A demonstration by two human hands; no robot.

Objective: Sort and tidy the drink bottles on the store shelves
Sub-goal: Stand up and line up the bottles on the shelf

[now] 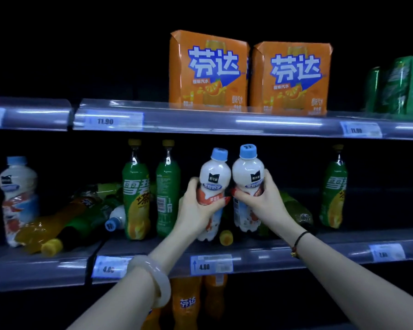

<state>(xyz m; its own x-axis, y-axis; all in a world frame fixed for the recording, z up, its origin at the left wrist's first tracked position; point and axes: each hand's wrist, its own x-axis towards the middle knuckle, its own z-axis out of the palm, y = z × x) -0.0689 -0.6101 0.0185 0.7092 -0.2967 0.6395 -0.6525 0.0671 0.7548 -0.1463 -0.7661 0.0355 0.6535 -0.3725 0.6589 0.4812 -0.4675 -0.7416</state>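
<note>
Orange pack (209, 70) 芬达; green bottle (136, 191) 雪碧; upper tag (107, 120) 11.90; lower tag (211, 265) 4.80.

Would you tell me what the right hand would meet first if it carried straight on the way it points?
Probably the white blue-capped plastic bottle in the left hand: the right hand points up-left, and its own matching bottle sits close beside it. Depth is unclear.

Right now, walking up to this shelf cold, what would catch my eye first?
Mid-shelf, the left grip holds a white blue-capped plastic bottle upright; the right grip holds its twin alongside. Two bright orange multipacks sit side by side on the top shelf. At left, an orange plastic bottle lies toppled among green ones.
</note>
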